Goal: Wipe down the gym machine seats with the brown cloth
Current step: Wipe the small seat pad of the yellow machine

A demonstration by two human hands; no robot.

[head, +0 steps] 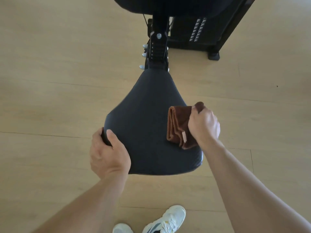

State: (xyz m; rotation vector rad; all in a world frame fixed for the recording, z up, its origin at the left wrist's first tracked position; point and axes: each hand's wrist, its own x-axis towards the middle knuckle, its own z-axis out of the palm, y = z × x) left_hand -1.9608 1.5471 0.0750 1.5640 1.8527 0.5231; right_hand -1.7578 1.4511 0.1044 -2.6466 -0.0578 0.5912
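Seat [148, 125], black and padded, fills the middle of the view. At its left front corner the left hand [107, 153] grips the edge, thumb on top, steadying it. On the seat's right side the right hand [203, 123] clutches the brown cloth [178, 125], folded, soft and light; it should bunch easily, best held from above. Beyond the seat the backrest is cut off, and fingers under the cloth are hidden.
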